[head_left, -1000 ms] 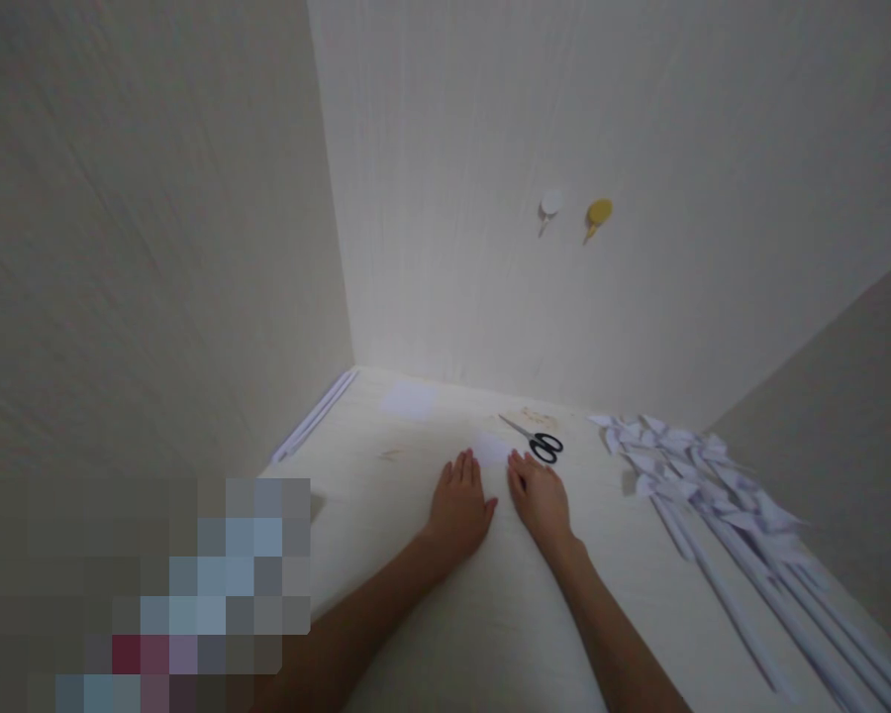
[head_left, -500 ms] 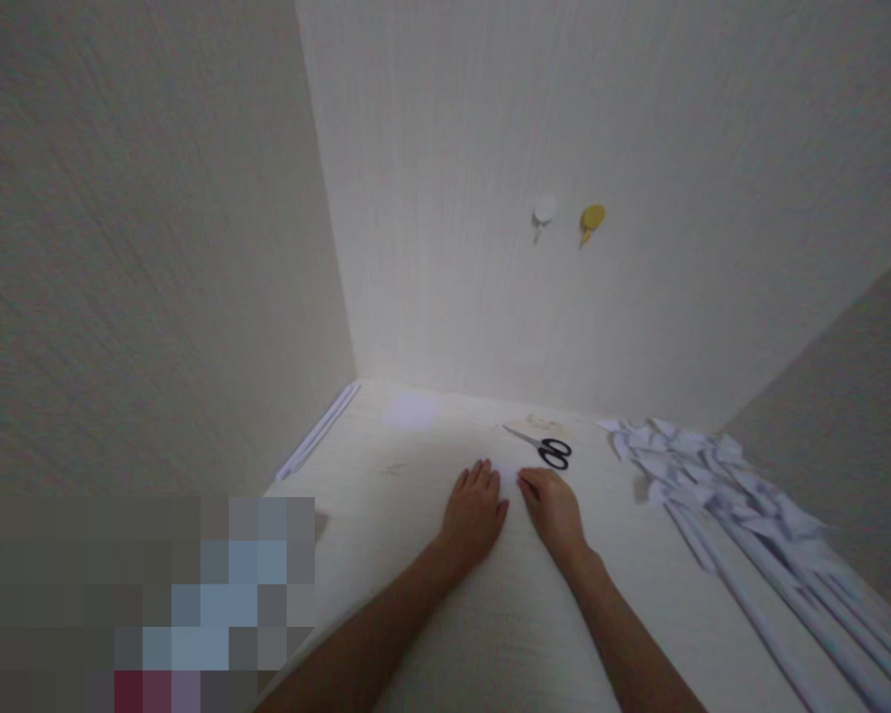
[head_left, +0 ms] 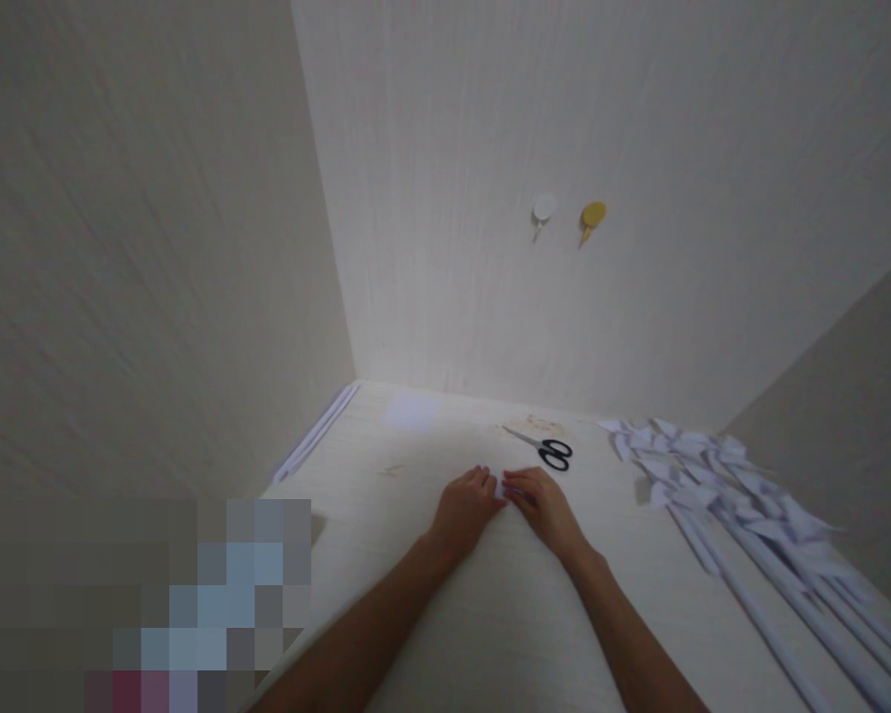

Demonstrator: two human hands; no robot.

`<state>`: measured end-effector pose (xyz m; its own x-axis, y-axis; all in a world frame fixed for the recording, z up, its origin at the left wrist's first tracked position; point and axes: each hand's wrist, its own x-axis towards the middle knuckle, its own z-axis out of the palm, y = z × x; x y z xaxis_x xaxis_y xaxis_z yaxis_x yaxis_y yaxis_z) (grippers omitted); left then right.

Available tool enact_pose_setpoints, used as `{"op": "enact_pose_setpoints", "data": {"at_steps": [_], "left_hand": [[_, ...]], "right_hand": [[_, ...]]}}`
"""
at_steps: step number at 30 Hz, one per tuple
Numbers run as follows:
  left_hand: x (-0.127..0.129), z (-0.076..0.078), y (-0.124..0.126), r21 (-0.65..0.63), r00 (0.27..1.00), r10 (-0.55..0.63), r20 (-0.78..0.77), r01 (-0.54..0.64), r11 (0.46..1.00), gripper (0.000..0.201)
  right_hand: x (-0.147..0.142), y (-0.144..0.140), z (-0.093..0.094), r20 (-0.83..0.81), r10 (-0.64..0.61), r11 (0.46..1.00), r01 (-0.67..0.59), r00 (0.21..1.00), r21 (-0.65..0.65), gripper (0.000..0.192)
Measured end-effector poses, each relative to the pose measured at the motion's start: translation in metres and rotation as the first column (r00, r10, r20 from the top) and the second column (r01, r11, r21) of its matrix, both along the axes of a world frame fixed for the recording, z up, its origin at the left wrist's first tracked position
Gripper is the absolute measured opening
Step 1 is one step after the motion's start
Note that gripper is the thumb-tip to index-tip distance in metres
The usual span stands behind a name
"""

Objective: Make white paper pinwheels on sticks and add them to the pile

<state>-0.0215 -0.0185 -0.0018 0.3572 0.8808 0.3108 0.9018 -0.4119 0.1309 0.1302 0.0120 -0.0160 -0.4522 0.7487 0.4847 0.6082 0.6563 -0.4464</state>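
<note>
A small piece of white paper [head_left: 500, 484] shows between my two hands on the pale table, mostly hidden by the fingers. My left hand [head_left: 467, 510] has its fingers curled on the paper's left side. From the right, my right hand [head_left: 541, 503] pinches the same paper between thumb and fingertips. Just beyond the right hand lie scissors [head_left: 553, 454] with black handles, their blades pointing to the far left. A flat white paper sheet [head_left: 411, 410] rests near the back wall, ahead and to the left of my hands.
On the right lie several white paper pinwheels [head_left: 702, 470] with rolled-paper sticks [head_left: 761, 624]. Rolled paper sticks [head_left: 316, 436] line the left edge. Small brownish bits [head_left: 544, 423] sit behind the scissors. A white hook [head_left: 544, 208] and a yellow hook [head_left: 593, 215] are on the wall.
My hands have come closer together. The left fingers, flat before, are now curled at the paper, and the right hand has shifted left.
</note>
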Motion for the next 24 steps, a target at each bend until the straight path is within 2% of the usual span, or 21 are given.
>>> {"op": "enact_pose_setpoints", "data": {"at_steps": [8,13,16,24], "left_hand": [[0.0006,-0.0001,0.0009,0.023,0.998,-0.043,-0.052,0.044,0.999,0.016],[-0.0029,0.0004,-0.0001,0.029,0.997,-0.076,-0.002,0.076,0.997,0.022],[-0.0044,0.0011,-0.0008,0.040,0.994,-0.102,0.027,0.101,0.994,0.028],[-0.0066,0.0029,0.0017,0.034,0.983,-0.180,-0.021,0.181,0.983,0.017]], "right_hand": [[0.0013,-0.0009,0.0013,-0.041,0.005,1.000,-0.006,0.999,-0.027,0.017],[0.0026,0.0008,0.0000,-0.081,0.004,0.999,-0.008,0.997,-0.049,0.017],[0.0032,0.0014,0.0001,-0.067,-0.004,0.999,0.000,0.998,-0.048,0.016],[0.0036,-0.0010,0.0025,0.011,-0.016,1.000,0.016,1.000,-0.002,0.013]]}}
